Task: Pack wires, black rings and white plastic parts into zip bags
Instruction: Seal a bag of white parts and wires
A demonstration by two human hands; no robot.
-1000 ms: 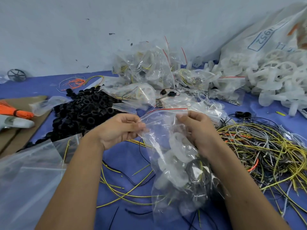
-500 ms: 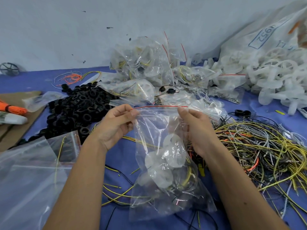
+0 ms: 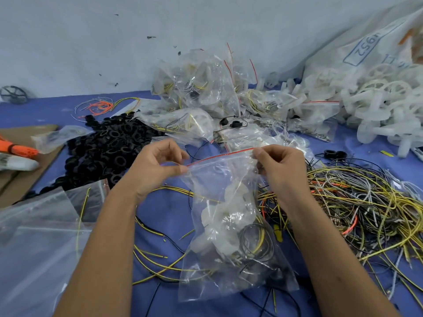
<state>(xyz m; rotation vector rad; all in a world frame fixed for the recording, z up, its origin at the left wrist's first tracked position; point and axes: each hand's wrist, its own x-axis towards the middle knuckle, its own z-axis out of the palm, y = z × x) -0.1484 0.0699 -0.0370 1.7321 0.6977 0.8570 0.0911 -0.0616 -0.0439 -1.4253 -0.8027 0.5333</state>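
A clear zip bag (image 3: 231, 225) with a red seal strip hangs over the blue table (image 3: 169, 216), holding white plastic parts, coiled wires and black rings. My left hand (image 3: 155, 168) pinches the strip's left end. My right hand (image 3: 279, 170) pinches its right end. A heap of black rings (image 3: 107, 152) lies left of my hands. Tangled yellow, grey and black wires (image 3: 357, 202) spread out on the right. Loose white plastic parts (image 3: 384, 110) pile up at the far right.
Filled zip bags (image 3: 206, 92) are stacked against the wall behind. Empty clear bags (image 3: 39, 236) lie at the lower left. A large white sack (image 3: 366, 49) leans at the upper right. Cardboard (image 3: 25, 161) with orange wires sits at the left edge.
My hands have drawn the bag's top edge out straight, and the bag has turned and now hangs lower and flatter. The camera has tilted a little.
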